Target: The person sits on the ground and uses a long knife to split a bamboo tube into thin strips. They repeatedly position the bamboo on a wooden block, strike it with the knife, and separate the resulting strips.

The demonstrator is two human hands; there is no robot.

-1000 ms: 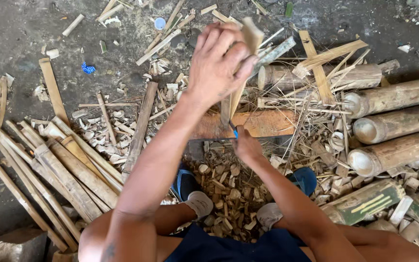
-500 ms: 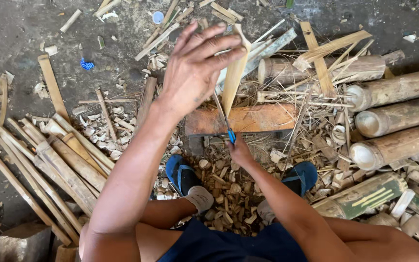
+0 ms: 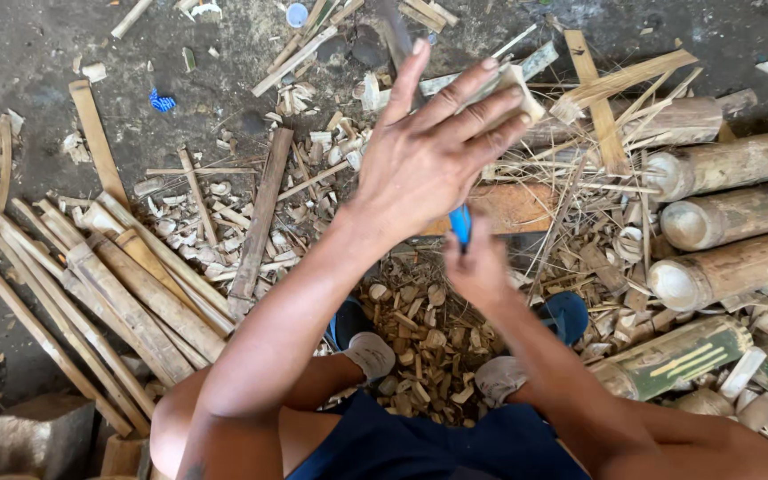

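Observation:
My left hand [image 3: 428,151] is raised over the middle of the view, its fingers stretched out along a pale bamboo strip [image 3: 519,89] whose top end shows past the fingertips. Below it my right hand [image 3: 477,267] is closed round a blue tool handle [image 3: 460,222]; the blade is hidden behind the left hand. An orange wooden block [image 3: 517,206] lies on the ground just behind both hands. Bamboo chips [image 3: 420,329] are heaped between my feet, which wear blue sandals [image 3: 571,313].
Split bamboo slats [image 3: 126,293] lie in a stack at the left. Thick round bamboo poles [image 3: 731,213] lie at the right, one green-painted [image 3: 677,356]. Thin splinters and offcuts cover the dark ground at the top. A stone block [image 3: 42,436] sits bottom left.
My left hand has shifted right and its fingers have flattened out along the strip, which now leans further to the right. The right hand stays low with the blue handle.

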